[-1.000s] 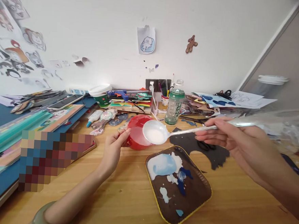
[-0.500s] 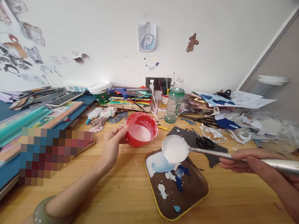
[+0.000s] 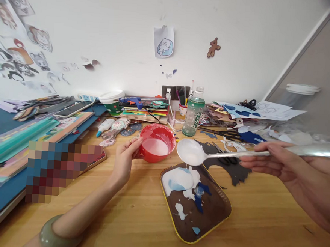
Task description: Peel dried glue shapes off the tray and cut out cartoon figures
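Observation:
My left hand (image 3: 125,158) grips the rim of a red bowl (image 3: 156,143) with white liquid at its bottom. In my right hand (image 3: 289,166) is the handle of a metal ladle (image 3: 191,151), whose white-coated bowl hangs just right of the red bowl, above the far edge of a tray. That brown tray (image 3: 212,213) has a yellow rim and lies on the wooden table. White liquid covers much of a light blue patch (image 3: 177,184) at its far left corner. Dark blue pieces (image 3: 199,201), white splashes and a small light blue piece (image 3: 196,230) also lie in it.
Behind the tray stands a green-labelled bottle (image 3: 194,112), with black scissors (image 3: 227,156) and dark sheet scraps nearby. Books and a phone (image 3: 74,109) lie at the left. Paper and plastic scraps are piled at the back right.
The ladle has moved up and slightly left, off the light blue patch and closer to the red bowl. More white liquid now shows on the patch. My left hand still holds the bowl.

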The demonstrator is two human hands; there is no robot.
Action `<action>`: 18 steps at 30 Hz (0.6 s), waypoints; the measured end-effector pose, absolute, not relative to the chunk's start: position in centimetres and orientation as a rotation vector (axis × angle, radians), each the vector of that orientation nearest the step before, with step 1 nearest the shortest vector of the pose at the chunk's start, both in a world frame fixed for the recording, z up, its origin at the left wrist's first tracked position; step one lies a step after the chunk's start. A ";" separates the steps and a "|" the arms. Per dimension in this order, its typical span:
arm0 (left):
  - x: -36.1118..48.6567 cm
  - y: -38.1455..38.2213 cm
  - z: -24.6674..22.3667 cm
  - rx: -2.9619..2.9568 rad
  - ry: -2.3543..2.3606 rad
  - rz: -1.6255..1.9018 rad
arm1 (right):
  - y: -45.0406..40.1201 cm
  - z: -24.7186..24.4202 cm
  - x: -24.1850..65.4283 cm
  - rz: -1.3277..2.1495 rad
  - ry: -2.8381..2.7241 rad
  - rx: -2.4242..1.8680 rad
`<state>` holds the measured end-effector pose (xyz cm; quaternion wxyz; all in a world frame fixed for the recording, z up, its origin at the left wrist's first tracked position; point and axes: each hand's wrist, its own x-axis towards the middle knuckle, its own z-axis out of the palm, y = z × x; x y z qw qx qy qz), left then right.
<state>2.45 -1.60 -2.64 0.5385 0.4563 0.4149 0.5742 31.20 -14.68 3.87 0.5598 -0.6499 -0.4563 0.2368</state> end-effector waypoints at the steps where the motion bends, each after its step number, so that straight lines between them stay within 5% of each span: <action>1: 2.5 -1.6 -2.6 1.077 0.987 1.364 | -14.1 4.5 30.4 0.599 -1.057 -1.478; 18: 2.0 -0.9 -2.8 0.936 0.954 1.345 | -3.9 2.9 23.4 1.085 -1.562 -1.278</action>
